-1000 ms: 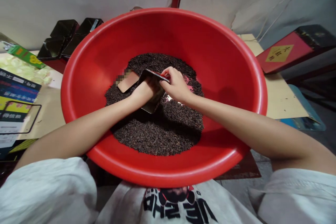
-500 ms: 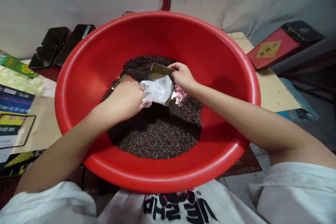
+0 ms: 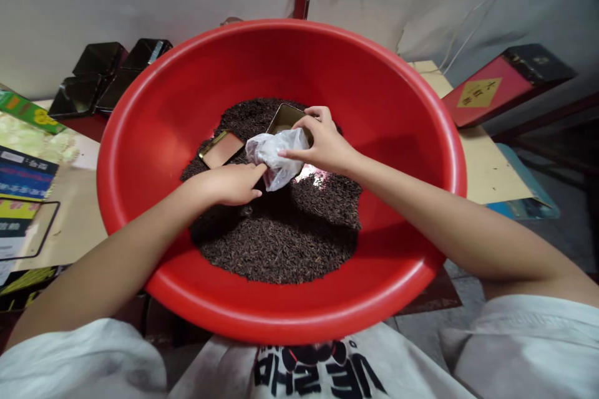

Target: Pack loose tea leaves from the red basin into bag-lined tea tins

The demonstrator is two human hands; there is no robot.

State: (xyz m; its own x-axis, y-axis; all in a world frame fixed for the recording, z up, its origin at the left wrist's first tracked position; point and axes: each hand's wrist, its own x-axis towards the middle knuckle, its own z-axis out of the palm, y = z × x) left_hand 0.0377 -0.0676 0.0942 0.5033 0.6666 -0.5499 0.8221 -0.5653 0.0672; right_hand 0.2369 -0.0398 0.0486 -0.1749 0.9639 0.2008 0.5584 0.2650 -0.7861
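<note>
A big red basin [image 3: 154, 131] holds a heap of dark, twisted loose tea leaves [image 3: 281, 249]. Over the heap is an open tin [image 3: 286, 115] with a gold-coloured inside, tilted. A crumpled clear plastic bag [image 3: 276, 153] bulges from its mouth. My left hand [image 3: 234, 184] grips the tin's lower left side, its fingertips at the bag's edge; the exact hold is partly hidden. My right hand [image 3: 322, 143] has its thumb pressed on the bag, the other fingers curved over by the tin's rim. Left of the bag, a tin lid [image 3: 221, 149] lies on the leaves.
Several dark open tins [image 3: 98, 59] stand behind the basin at left, near a green box [image 3: 30, 112] and printed packaging [image 3: 25, 174]. At right, a red tin [image 3: 486, 90] with a yellow label stands on the tan board [image 3: 496, 165]. A wall rises behind.
My right hand has shifted from the tin's rim onto the bag. My left hand has moved down, off the bag's front, uncovering the lid. The bag has moved slightly left.
</note>
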